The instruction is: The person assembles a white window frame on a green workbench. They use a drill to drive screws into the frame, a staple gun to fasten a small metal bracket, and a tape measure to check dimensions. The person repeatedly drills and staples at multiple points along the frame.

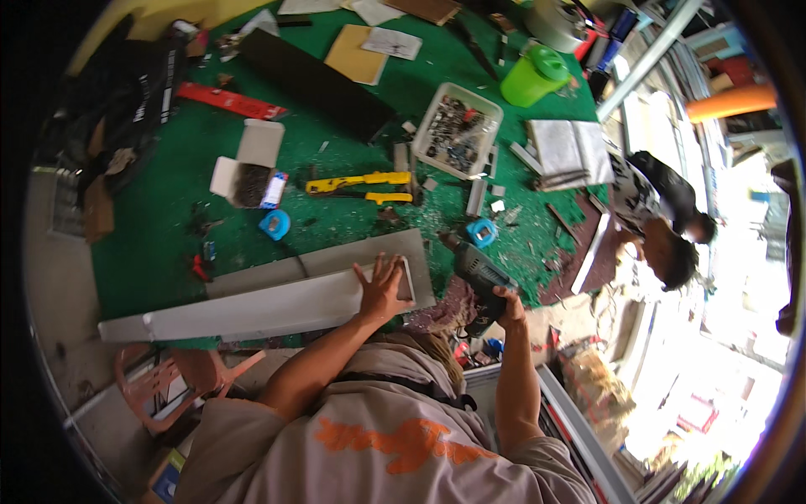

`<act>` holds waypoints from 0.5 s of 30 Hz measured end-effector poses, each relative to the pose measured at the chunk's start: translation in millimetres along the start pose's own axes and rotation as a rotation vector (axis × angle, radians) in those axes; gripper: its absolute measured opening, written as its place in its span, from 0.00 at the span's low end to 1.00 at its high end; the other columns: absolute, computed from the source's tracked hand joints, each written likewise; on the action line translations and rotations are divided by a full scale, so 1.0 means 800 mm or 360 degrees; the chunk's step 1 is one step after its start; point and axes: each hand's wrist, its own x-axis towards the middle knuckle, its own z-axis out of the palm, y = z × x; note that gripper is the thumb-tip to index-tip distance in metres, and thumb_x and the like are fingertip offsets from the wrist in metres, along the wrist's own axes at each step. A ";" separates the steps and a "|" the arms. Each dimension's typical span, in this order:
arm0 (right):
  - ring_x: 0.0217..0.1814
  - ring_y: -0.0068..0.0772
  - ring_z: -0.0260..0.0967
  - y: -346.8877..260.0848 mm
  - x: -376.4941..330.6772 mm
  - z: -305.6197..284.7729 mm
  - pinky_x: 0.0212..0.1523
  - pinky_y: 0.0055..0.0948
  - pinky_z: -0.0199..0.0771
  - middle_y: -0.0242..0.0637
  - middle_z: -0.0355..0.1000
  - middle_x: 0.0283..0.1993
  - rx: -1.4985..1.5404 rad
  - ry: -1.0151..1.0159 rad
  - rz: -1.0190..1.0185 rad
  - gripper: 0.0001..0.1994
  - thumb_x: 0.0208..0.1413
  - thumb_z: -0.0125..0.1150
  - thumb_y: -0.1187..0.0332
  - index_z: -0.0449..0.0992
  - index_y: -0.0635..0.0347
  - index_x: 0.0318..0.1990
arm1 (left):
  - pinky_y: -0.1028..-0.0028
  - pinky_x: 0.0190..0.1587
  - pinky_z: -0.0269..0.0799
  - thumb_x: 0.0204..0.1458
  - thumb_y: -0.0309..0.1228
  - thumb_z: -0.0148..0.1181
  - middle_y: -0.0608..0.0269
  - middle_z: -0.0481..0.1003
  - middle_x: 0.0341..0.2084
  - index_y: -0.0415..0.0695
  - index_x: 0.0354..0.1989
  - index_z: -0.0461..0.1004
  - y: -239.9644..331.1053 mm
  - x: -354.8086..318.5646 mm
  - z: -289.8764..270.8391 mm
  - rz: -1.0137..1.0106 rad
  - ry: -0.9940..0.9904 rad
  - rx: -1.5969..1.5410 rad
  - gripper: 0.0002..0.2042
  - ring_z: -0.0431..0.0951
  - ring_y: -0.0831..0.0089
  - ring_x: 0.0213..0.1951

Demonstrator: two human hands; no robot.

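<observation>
Nearest the camera, we see the wearer's shirt (382, 458), grey-brown with an orange print. Beyond it stands the green-topped table (159, 277), which carries 1 long white profile (252, 307) beside its near edge.

Position: the profile lies partly over a flat grey panel (336, 260). Its long axis runs roughly parallel to the table's near edge, with 1 end at the near-left corner and the other toward the middle of that edge.

Hands: we note the left hand (384, 290) with fingers spread and open, resting on the profile near its right end and not wrapped around it. The right hand (510, 304) has its fingers closed around the handle of 1 dark power drill (483, 273), held at the near edge. The chuck points away from the wearer and slightly left, toward a blue tape measure (483, 233). We cannot tell whether a bit is fitted.

Handling: we judge the profile light for its length, stiff along its axis, smooth enough to slide, and prone to scratches or dents. To lift it, we would hold both long sides near mid-length. We judge the drill dense and front-heavy; we would hold it by the handle, clear of the chuck.
</observation>
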 end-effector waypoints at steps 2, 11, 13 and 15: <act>0.47 0.43 0.78 0.033 0.034 -0.013 0.49 0.43 0.80 0.45 0.78 0.52 0.0227 -0.0173 0.0027 0.33 0.48 0.67 0.61 0.70 0.67 0.62 | 0.20 0.65 0.24 0.35 0.51 0.79 0.60 0.54 0.74 0.50 0.75 0.52 0.003 0.000 -0.001 -0.0029 -0.0023 0.0045 0.57 0.45 0.53 0.77; 0.53 0.47 0.77 0.018 0.040 -0.013 0.56 0.43 0.77 0.46 0.78 0.54 -0.0472 0.0190 -0.0065 0.29 0.50 0.70 0.60 0.75 0.70 0.56 | 0.19 0.65 0.26 0.38 0.58 0.75 0.58 0.52 0.75 0.47 0.77 0.48 0.001 -0.002 0.000 0.0001 -0.0053 0.0203 0.59 0.44 0.54 0.77; 0.49 0.49 0.79 -0.008 0.016 -0.003 0.52 0.43 0.79 0.49 0.79 0.52 -0.1140 0.0634 0.0070 0.26 0.51 0.70 0.59 0.77 0.72 0.52 | 0.19 0.65 0.25 0.38 0.59 0.74 0.57 0.51 0.75 0.46 0.77 0.46 -0.001 -0.005 0.004 0.0018 -0.0045 0.0179 0.60 0.44 0.54 0.77; 0.40 0.52 0.80 -0.028 0.008 0.028 0.42 0.44 0.78 0.53 0.80 0.41 -0.2253 0.0866 -0.0575 0.19 0.53 0.70 0.59 0.79 0.70 0.42 | 0.19 0.64 0.25 0.38 0.60 0.73 0.57 0.49 0.76 0.46 0.77 0.45 -0.004 -0.006 0.006 0.0044 -0.0029 0.0192 0.61 0.43 0.53 0.77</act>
